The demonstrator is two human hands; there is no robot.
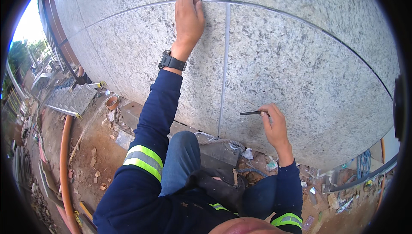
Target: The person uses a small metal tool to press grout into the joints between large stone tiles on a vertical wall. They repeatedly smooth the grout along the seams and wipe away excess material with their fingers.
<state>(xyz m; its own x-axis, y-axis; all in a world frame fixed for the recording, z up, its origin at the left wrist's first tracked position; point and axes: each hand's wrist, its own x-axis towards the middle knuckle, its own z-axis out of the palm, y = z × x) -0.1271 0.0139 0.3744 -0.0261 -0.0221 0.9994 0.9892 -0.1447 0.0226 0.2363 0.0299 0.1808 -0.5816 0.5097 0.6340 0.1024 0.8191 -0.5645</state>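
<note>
A speckled grey stone-panelled wall (274, 66) fills the space in front of me. My left hand (189, 17), below a black wristwatch (172, 61), reaches up to the long horizontal joint (141, 7). Its fingers are curled together against that seam, just left of the vertical joint (226, 49); whatever they grip, if anything, is hidden. Right of the fingers, a greyish strip (214, 0) shows along the seam. Lower down at the right, my right hand (276, 129) pinches a thin, dark stick-like tool (250, 113), held level with its free end pointing left, near the panel face.
Debris covers the ground at the wall's foot, with a twisted rope (221, 141) by my knees. Left lie a perforated metal plank (73, 98), a terracotta pot (112, 101) and an orange pipe (64, 165). A dark bag (214, 182) hangs at my lap. Blue rope (364, 164) lies right.
</note>
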